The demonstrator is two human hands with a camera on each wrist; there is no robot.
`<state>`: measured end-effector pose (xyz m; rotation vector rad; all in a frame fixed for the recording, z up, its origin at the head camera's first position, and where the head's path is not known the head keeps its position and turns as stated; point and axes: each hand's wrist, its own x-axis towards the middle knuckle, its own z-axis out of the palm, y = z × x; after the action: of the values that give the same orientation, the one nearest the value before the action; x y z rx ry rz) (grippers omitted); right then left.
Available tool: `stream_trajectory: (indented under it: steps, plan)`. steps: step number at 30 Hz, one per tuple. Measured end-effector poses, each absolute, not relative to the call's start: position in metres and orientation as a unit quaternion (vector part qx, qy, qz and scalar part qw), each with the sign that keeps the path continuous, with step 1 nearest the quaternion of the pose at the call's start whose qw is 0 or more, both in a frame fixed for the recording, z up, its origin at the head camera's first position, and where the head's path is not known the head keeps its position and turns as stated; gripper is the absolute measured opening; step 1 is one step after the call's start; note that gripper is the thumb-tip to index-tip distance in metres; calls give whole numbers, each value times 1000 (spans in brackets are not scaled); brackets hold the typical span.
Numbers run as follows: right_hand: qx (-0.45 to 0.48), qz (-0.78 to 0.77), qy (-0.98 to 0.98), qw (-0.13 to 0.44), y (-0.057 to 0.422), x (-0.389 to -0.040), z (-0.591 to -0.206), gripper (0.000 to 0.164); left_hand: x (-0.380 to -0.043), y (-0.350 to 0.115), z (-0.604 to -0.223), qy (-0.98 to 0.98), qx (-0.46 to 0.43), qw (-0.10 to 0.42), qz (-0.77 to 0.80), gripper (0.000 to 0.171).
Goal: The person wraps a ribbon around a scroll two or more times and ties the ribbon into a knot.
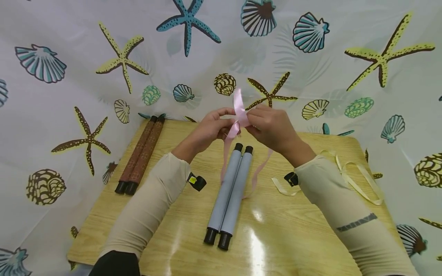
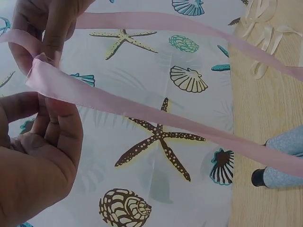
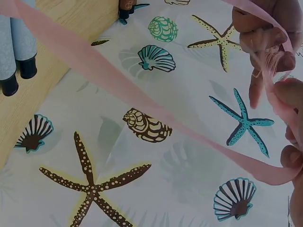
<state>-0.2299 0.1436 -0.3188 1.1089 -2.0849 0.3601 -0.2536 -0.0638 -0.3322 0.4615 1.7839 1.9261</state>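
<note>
Both hands work on a pink satin ribbon (image 1: 239, 109), held up over the far end of the two pale blue scrolls (image 1: 226, 191). My left hand (image 1: 213, 127) pinches the ribbon from the left, fingertips at a fold. From the right, my right hand (image 1: 272, 126) pinches a loop of it. The left wrist view shows the ribbon (image 2: 113, 101) bunched between the fingers, with two lengths running down toward the scrolls. A frayed ribbon end (image 3: 270, 64) sticks out between the fingers in the right wrist view. The scrolls lie side by side, with black end caps.
Two brown patterned scrolls (image 1: 141, 157) with black ends lie at the table's left edge. A loose cream ribbon (image 1: 362, 180) curls at the right, partly beneath the right forearm. Behind the wooden table (image 1: 276, 234) hangs a cloth (image 1: 207, 76) printed with shells and starfish.
</note>
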Motion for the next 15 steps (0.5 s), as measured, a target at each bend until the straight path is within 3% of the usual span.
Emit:
stream_trajectory:
  steps: [3, 7, 15]
  plan:
    - [446, 120, -796, 392, 142, -229, -320, 11, -253, -64, -332, 643, 190, 272, 691, 37]
    - [454, 129, -786, 399, 141, -229, -321, 11, -252, -64, -334, 641, 191, 291, 684, 29]
    - [430, 195, -793, 385, 146, -228, -325, 13, -254, -64, -336, 680, 186, 258, 660, 21]
